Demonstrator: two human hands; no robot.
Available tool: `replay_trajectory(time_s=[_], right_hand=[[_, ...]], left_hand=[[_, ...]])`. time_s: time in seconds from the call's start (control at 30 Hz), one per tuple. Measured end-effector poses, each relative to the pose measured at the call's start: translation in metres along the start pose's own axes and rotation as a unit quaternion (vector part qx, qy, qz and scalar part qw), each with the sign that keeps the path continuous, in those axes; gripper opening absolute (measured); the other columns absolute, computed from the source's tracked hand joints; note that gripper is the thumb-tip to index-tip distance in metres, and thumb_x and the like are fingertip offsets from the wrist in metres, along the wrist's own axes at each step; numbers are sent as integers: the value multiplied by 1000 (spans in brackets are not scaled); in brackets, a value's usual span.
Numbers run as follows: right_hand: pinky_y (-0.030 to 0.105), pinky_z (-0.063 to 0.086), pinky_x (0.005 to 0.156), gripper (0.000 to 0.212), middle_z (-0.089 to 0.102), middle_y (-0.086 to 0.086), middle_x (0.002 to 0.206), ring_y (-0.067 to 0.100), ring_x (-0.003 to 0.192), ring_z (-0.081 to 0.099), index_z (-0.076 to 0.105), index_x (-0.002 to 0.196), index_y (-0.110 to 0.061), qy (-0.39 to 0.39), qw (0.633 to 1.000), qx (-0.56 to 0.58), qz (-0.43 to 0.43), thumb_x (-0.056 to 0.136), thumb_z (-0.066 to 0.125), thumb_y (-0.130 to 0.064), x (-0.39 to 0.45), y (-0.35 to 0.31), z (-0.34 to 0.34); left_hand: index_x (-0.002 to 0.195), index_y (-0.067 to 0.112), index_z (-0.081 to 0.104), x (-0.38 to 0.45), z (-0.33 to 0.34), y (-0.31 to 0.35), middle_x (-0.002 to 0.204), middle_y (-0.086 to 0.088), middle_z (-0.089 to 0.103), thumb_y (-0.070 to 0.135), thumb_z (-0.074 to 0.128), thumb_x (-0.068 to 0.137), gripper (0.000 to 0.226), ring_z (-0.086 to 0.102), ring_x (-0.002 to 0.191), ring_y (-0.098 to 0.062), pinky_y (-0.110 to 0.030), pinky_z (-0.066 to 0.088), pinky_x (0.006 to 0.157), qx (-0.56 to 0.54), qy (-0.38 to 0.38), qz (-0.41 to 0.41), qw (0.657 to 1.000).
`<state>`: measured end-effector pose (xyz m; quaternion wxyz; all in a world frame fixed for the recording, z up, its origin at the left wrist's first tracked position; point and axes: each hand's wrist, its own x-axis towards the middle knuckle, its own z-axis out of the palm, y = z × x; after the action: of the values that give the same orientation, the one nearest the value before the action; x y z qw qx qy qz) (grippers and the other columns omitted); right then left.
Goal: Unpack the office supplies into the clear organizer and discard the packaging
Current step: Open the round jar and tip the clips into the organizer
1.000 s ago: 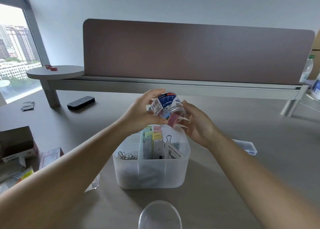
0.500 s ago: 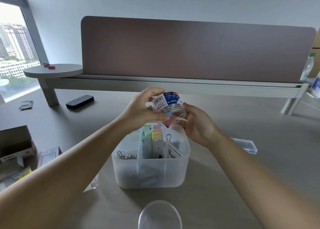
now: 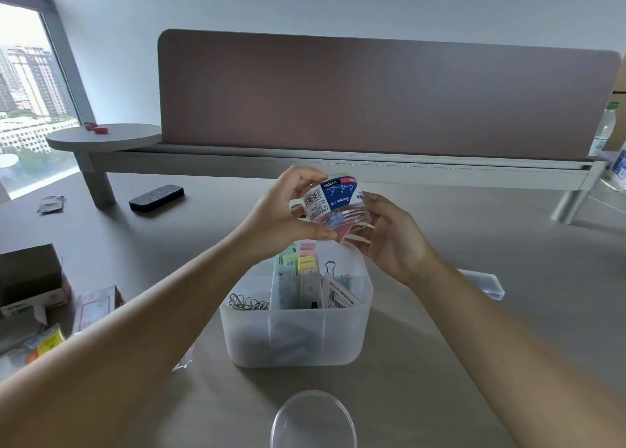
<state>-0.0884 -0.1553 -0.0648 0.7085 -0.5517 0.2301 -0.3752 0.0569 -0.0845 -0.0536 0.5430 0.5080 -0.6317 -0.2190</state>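
Observation:
My left hand [image 3: 281,217] grips a small clear jar [image 3: 333,200] with a blue and white label, tipped mouth-down over the clear organizer [image 3: 294,332]. My right hand [image 3: 389,241] cups the jar's open mouth, where a pink binder clip [image 3: 342,232] and a blue one stick out. The organizer holds paper clips [image 3: 249,303] on the left, pastel sticky-note packs [image 3: 299,264] in the middle and a black binder clip with a paper tag on the right. The jar's clear round lid [image 3: 313,420] lies on the desk in front of the organizer.
Opened boxes and wrappers [image 3: 37,298] lie at the left. A black eraser [image 3: 156,197] and a foil packet [image 3: 50,204] sit farther back. A clear plastic case [image 3: 484,283] lies right of the organizer. A shelf with a brown partition [image 3: 372,92] runs along the back.
The jar has risen slightly and tipped further mouth-down between both hands. The pink clip still hangs at its mouth.

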Motion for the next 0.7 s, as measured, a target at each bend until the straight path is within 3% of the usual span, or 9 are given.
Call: replay_trajectory(time_s=[0.1,0.23,0.4,0.7], right_hand=[[28,44,67,15,58,3,88,17,80,54,52,93,-18,11,1000,-17,1,93,37,-20,1,2,-1],[27,45,67,14,58,2,86,16,78,53,53,91,-18,13,1000,-15,1,92,38,-18,0,1,0],[27,48,71,14,59,3,89,17,81,55,52,93,-17,3,1000,-6,-19,92,39,-15,1,1,0],[27,50,72,16,59,5,93,18,82,57,49,105,-10,-6,999,-5,-39,90,42,-10,1,1,-4]], left_hand=[[90,34,44,2,-1,-1,99,12,52,-4,75,62,56,49,97,-7,-5,47,68,10,-8,-9,1000],[90,34,44,0,-2,-1,99,14,51,-3,75,62,56,49,97,-6,-19,50,74,18,-2,-7,1000],[91,32,45,-2,-1,-1,98,13,52,-7,74,61,57,50,96,-5,-7,49,68,-6,4,3,1000],[92,36,44,-4,-1,2,99,19,50,-6,73,63,58,49,98,0,1,43,71,11,3,10,1000]])
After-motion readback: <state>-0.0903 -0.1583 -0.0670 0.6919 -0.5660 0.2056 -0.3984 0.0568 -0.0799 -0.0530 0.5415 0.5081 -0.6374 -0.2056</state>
